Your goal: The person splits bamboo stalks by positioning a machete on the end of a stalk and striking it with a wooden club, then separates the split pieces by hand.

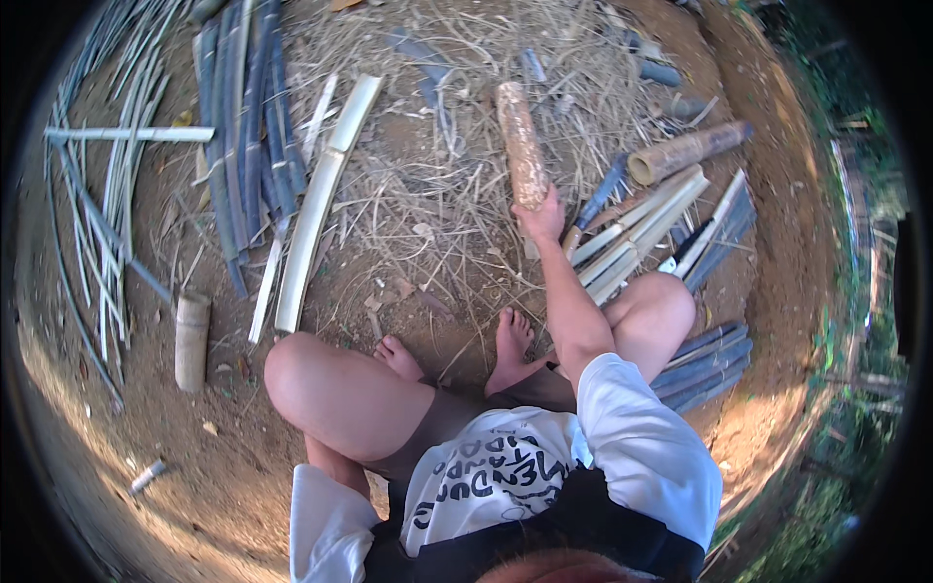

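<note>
My right hand is closed around the near end of a thick, rough, pale brown wooden club, which points away from me over the straw-like shavings. Just right of that hand lie a knife-like tool with a dark blue handle and pale split bamboo pieces. My left arm goes down behind my left thigh, and the hand itself is hidden. In front of my left knee, a long split bamboo half rests with its pale hollow side up.
Dark bamboo strips and thin pale slivers cover the left side. A short bamboo tube lies beyond my left knee. At right are a bamboo tube and a stack of dark strips, before an earth bank.
</note>
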{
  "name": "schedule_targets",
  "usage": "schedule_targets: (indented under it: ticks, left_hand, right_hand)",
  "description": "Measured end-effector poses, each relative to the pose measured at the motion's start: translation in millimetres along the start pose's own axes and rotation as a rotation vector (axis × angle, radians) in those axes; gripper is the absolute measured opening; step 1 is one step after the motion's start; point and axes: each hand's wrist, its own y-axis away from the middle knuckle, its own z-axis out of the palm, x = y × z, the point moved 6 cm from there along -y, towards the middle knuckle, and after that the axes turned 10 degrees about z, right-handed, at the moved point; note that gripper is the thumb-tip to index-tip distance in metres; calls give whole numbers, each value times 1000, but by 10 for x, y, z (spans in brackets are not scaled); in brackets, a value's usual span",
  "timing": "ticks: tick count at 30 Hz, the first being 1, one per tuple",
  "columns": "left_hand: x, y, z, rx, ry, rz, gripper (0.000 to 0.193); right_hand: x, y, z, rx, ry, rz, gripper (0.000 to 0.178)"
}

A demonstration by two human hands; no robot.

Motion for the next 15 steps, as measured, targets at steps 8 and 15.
schedule_targets:
  ticks: [8, 15]
  left_hand:
    - [171, 167, 150, 49, -86, 93, 61]
    - [54, -95, -115, -27, -46, 74, 55]
  right_hand:
    - [-219, -138, 67, 214, -268, 25, 74]
    - [566, -75, -447, 380, 249, 388, 78]
